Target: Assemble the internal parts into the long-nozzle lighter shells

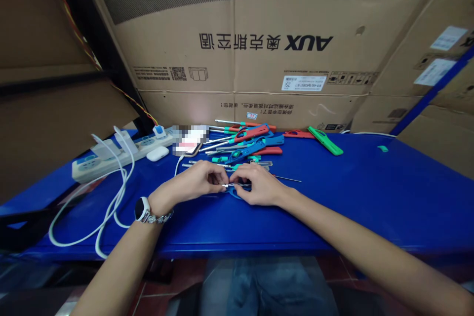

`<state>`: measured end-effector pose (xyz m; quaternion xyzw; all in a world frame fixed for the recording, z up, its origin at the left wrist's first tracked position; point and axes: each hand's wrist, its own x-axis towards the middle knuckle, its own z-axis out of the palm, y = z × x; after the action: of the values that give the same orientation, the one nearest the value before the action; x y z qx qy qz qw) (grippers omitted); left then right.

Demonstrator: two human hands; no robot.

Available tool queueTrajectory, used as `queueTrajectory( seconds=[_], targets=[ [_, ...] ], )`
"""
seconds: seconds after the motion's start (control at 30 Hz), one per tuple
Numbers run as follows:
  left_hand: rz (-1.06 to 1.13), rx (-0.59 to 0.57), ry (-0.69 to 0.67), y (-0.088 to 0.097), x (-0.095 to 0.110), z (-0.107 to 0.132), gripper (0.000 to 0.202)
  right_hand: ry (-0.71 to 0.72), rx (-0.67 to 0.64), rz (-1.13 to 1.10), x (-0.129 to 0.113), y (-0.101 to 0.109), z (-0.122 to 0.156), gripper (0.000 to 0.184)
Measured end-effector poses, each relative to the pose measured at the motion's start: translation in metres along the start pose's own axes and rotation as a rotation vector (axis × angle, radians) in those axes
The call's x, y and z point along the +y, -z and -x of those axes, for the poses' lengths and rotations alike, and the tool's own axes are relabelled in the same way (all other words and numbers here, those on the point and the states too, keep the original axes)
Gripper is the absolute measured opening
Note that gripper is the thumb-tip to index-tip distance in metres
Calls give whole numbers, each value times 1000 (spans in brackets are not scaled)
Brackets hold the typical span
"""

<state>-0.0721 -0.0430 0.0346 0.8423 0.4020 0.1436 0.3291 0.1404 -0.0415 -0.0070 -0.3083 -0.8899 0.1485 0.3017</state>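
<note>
Cardboard (240,10) bearing an upside-down "AUX" backs my blue table (370,192). In front of piled lighters (252,133), my left hand (202,178) and right hand (263,185), nearly closed, pinch a slim metal piece (230,185), its long axis left to right, tip direction unclear.

Lighters (255,147) ahead (tabletop (370,197) roomy rightward)
</note>
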Motion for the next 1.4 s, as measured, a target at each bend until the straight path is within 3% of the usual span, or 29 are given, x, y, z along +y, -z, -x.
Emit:
queueTrajectory(
  seconds=[0.13,0.47,0.83,1.03,1.4],
  targets=[
    [-45,36,-26,-1,-5,0,20,23,-14,-22,3,-2,-1,12],
    [-27,-14,26,-6,-8,-2,17,9,-34,-32,4,-2,0,15],
    [-99,4,-122,-7,-12,-5,19,15,-42,87,2,1,2,9],
    [-121,41,-98,-5,-8,-3,18,6,-43,89,7,-1,2,8],
    [-80,30,-89,-10,-18,-10,17,-25,-31,17,12,-3,3,8]
  ],
)
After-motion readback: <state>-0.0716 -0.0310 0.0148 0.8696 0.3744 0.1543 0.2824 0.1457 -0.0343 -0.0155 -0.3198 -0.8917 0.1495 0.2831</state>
